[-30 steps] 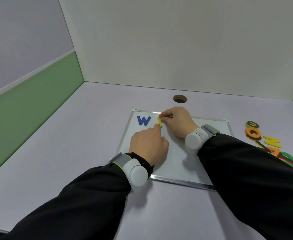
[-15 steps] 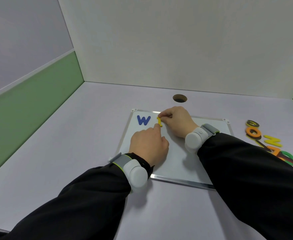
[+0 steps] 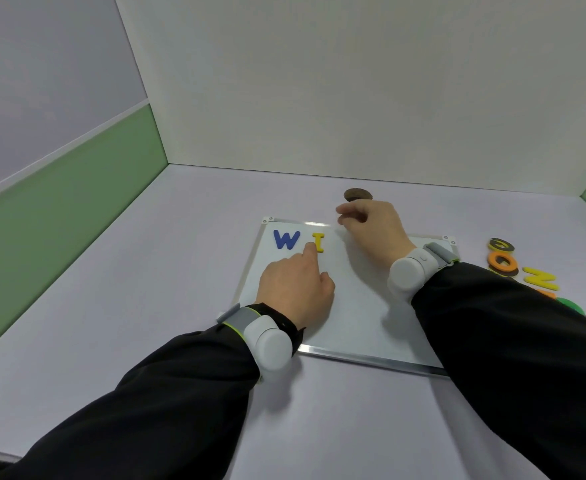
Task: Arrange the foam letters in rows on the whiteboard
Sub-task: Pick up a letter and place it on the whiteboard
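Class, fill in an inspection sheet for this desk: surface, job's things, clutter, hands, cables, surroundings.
Surface: pale desk with a round hole.
Job's things: whiteboard holds blue W and yellow I; loose letters lie right of it.
Clutter: nothing seen.
Hands: left hand fingertip touches the I; right hand empty, fingers curled, above the board's far edge.
Cables: nothing seen.
Surroundings: white and green walls.

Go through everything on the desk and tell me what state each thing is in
Blue W: flat on whiteboard, top row.
Yellow I: beside W, left hand fingertip on it.
Right hand: empty, lifted.
Loose letters: piled right of board.
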A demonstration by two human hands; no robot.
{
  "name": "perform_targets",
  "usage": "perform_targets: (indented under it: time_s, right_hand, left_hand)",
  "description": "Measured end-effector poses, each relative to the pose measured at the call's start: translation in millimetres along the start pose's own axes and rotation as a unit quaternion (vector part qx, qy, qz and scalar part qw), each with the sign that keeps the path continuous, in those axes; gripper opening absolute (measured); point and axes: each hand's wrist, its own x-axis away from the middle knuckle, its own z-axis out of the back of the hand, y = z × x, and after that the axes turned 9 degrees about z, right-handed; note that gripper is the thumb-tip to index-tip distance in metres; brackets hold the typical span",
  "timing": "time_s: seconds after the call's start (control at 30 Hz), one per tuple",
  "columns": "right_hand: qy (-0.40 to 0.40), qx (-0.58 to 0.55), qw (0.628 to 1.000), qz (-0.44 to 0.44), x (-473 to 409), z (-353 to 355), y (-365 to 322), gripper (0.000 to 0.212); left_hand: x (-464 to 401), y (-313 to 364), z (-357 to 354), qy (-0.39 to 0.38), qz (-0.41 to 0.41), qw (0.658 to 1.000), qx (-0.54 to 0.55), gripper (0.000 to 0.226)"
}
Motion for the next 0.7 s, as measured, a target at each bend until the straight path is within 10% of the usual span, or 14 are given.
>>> perform_targets:
  time_s: [0.7]
  right_hand:
    - [0.138,0.162,0.967,-0.137,82,170,98,0.033]
  left_hand:
    - [-7,99,8,-0.034,-0.097,0.995,0.000,0.033]
